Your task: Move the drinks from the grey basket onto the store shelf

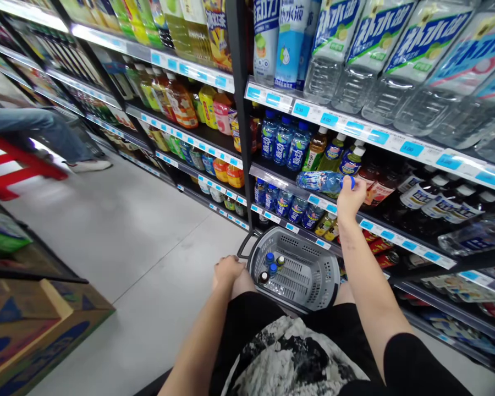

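My right hand [350,199] is raised to the drinks shelf and grips a clear bottle with a blue label and blue cap [320,180], held on its side at the shelf edge. My left hand [227,270] rests closed on my knee, next to the rim of a grey plastic shopping basket [313,258] on the floor by my legs. Inside the basket stand several small bottles [271,268] with blue and dark caps. More blue-labelled bottles [284,142] stand upright on the shelf just left of the held bottle.
Black shelving [239,110] full of drinks runs along the right side, with blue price tags on the edges. Cardboard boxes [28,324] sit at the lower left. Another person's legs and a red stool [12,165] are at the far left on the grey floor.
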Available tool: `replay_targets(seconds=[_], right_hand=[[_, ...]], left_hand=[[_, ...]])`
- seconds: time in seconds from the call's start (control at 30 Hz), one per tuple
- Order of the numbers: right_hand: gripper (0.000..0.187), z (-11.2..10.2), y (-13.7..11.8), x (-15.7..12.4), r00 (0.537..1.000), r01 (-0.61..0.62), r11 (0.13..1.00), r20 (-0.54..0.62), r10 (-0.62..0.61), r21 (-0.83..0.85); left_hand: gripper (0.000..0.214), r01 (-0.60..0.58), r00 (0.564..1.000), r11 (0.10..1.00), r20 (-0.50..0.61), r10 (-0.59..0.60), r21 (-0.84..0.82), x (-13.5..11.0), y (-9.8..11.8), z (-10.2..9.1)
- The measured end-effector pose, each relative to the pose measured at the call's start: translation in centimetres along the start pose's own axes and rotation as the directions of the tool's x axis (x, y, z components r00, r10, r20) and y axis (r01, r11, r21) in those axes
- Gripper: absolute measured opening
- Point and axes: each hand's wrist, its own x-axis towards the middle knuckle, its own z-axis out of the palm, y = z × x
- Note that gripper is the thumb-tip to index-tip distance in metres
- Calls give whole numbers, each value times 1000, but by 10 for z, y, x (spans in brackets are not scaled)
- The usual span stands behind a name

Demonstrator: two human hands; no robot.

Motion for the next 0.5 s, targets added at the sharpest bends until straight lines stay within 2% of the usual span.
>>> replay_targets(seconds=[0.1,0.2,0.33,0.5], right_hand=[[28,18,-8,4,1000,-12,1000,-15,12,-16],[29,34,-16,7,1000,-21,994,19,23,-110],[32,56,-28,16,989,30,969,145,7,-246],[47,93,-49,44,958,110,909,286,11,-403]], left_hand=[[46,0,1000,1000,-7,0,-15,2,-1,-1],[45,1,1000,1000,-4,-1,-25,5,-3,0],[44,-8,1000,999,-19,8,-31,5,-7,-1],[44,5,1000,999,8,-5,-35,5,-15,-4]])
